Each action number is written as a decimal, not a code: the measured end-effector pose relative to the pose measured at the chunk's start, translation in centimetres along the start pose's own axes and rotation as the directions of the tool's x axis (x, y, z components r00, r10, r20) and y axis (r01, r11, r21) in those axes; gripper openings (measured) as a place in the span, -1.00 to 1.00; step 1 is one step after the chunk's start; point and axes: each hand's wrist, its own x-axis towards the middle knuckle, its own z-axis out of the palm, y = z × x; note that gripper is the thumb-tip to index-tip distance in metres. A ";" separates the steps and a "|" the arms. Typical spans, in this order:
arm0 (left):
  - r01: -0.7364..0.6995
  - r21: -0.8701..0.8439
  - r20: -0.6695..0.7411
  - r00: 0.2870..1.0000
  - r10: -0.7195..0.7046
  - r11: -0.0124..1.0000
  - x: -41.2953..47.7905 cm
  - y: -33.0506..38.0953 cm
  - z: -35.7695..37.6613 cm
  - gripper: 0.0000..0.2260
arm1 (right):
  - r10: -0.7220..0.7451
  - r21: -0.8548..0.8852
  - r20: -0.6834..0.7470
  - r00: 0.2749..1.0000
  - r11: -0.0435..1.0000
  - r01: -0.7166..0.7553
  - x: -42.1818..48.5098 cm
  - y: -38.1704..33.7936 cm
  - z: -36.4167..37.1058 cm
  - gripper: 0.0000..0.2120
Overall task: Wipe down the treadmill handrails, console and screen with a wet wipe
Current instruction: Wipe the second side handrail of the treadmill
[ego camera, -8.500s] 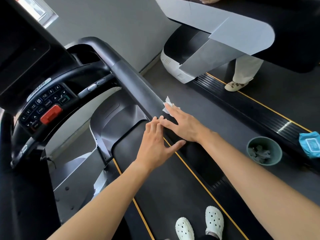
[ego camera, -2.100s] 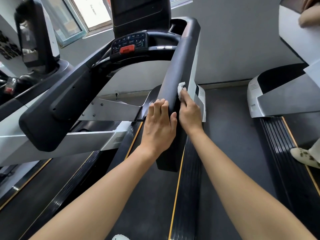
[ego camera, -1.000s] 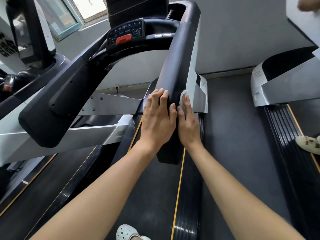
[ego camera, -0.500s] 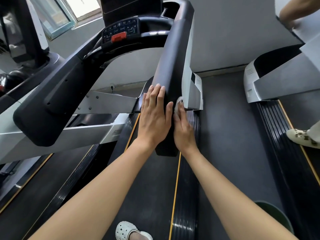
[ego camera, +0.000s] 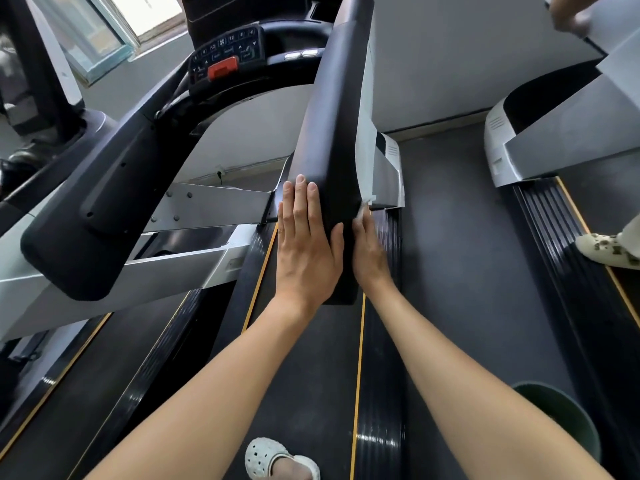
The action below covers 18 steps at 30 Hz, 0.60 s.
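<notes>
The treadmill's black right handrail (ego camera: pixel 332 133) runs from the console down to my hands. My left hand (ego camera: pixel 304 244) lies flat on its inner side near the rear end, fingers straight. On the outer side, my right hand (ego camera: pixel 369 251) presses a white wet wipe (ego camera: pixel 364 206) against the rail; only a corner of the wipe shows above my fingers. The console (ego camera: pixel 225 55) with its red stop button sits at the top, and the dark screen (ego camera: pixel 239 12) above it is mostly cut off. The black left handrail (ego camera: pixel 93 216) juts out at the left.
A green bin (ego camera: pixel 557 420) stands on the floor at the lower right. Another treadmill (ego camera: pixel 561 140) is at the right, with another person's shoe (ego camera: pixel 606 251) on its belt and a hand at the top edge. My white shoe (ego camera: pixel 277 459) stands on the belt below.
Both my hands have slid down the right handrail toward its rear end, the right one carrying the wipe along the outer side. The view has shifted slightly.
</notes>
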 end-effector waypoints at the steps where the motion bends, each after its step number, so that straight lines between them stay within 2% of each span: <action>1: -0.001 0.006 -0.001 1.000 0.001 1.000 0.0 0.0 0.1 -0.42 | 0.040 0.011 0.008 0.999 0.999 -0.040 0.0 1.1 0.0 -0.51; 4: -0.005 0.008 0.002 1.000 0.005 1.000 0.0 -0.1 0.4 -0.42 | 0.099 0.065 0.031 0.995 0.993 -0.101 -0.1 2.3 0.2 -0.45; 11: -0.010 0.010 -0.002 1.000 0.010 1.000 0.0 0.0 0.5 -0.42 | 0.028 0.171 -0.023 0.999 0.985 -0.024 0.9 -1.6 0.2 -0.50; 18: -0.021 0.006 -0.006 1.000 0.021 1.000 0.0 -0.2 0.6 -0.42 | 0.099 0.122 0.021 0.995 0.987 -0.101 -0.1 1.3 0.3 -0.45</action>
